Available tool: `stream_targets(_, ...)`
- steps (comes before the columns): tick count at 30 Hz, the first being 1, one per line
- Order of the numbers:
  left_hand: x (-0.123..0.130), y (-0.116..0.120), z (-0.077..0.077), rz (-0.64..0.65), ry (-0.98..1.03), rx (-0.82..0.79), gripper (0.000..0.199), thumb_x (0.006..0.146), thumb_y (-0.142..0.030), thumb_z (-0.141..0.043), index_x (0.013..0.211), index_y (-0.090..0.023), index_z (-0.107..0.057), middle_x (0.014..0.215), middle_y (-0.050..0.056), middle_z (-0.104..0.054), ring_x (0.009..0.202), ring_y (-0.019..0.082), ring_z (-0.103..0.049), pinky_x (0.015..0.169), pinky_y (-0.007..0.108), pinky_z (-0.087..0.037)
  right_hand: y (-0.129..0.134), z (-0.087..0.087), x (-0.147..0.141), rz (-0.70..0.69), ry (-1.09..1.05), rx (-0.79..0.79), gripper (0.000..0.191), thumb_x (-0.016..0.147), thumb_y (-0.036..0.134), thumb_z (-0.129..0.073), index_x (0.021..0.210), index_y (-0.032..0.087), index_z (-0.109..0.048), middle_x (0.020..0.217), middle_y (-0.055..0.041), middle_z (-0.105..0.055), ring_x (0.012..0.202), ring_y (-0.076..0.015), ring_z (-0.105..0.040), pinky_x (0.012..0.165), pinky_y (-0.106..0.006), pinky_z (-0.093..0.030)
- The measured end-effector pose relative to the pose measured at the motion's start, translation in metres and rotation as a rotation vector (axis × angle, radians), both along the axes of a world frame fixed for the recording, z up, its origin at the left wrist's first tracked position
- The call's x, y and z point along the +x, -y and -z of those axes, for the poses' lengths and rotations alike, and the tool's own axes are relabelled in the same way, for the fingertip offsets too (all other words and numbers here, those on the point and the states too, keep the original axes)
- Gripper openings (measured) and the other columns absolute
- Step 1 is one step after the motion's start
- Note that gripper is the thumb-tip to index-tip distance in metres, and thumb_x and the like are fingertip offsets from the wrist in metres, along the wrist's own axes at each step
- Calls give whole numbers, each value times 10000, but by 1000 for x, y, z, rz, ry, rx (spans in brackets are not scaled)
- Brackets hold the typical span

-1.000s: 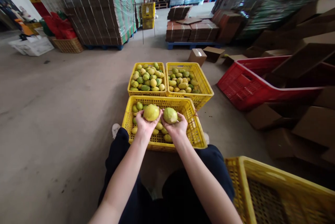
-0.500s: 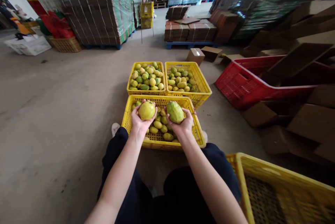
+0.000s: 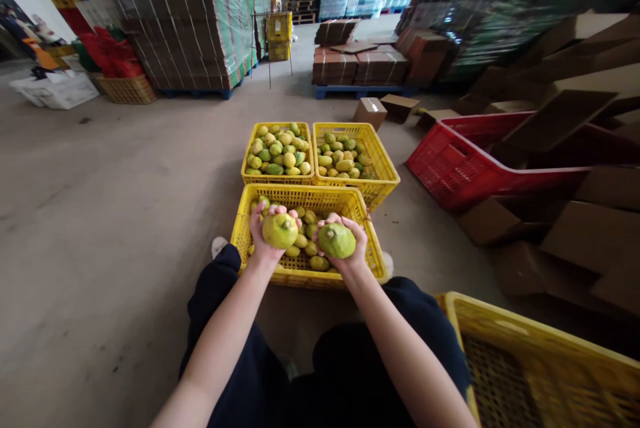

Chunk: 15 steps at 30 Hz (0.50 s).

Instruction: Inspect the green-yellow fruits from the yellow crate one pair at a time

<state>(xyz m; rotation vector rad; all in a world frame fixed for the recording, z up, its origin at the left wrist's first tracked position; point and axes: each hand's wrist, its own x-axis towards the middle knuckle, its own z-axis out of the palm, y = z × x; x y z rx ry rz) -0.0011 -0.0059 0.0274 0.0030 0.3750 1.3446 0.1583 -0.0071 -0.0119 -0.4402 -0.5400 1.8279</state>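
Observation:
My left hand (image 3: pixel 265 245) is closed around a round yellow-green papaya (image 3: pixel 280 231), its stem end turned up toward me. In my right hand (image 3: pixel 358 256) rests a greener, lumpier papaya (image 3: pixel 337 241), also stem end up, with the fingers curled round its far side. Both hands are held side by side, apart from each other, above the near yellow crate (image 3: pixel 310 276). Inside that crate lie several more papayas (image 3: pixel 320 263), partly hidden by my hands.
Beyond stand two yellow crates of papayas, a fuller left one (image 3: pixel 278 180) and a right one (image 3: pixel 383 155). Another yellow crate (image 3: pixel 540 328) is at my lower right. A red crate (image 3: pixel 445 168) and cardboard boxes (image 3: pixel 590 235) crowd the right side. Strapped cardboard (image 3: pixel 360 68) sits on a blue pallet.
Both hands have lowered slightly toward me and tipped the papayas, so their stem ends now face me. Each hand keeps its papaya.

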Motion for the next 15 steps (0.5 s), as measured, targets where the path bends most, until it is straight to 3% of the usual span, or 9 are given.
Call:
stream_targets(10,0,3,4,42,-43,93,575,933,-377,-305,411,-182,-448,472,20,-495,520,153,-536,502,287,-469,5,-2,1,-12,8,55,182,649,351,-634,640,170,-649,649,-42,-695,476,-217,-645,275,-270,-438)
stream_targets(15,4,-2,14,-11,66,18,448,914,-331,-363,547,-177,-567,587,16,-610,650,157,-630,614,290,-523,3,-7,1,66,-74,-118,155,702,315,-610,707,168,-658,734,-49,-723,571,-218,-672,335,-257,-469)
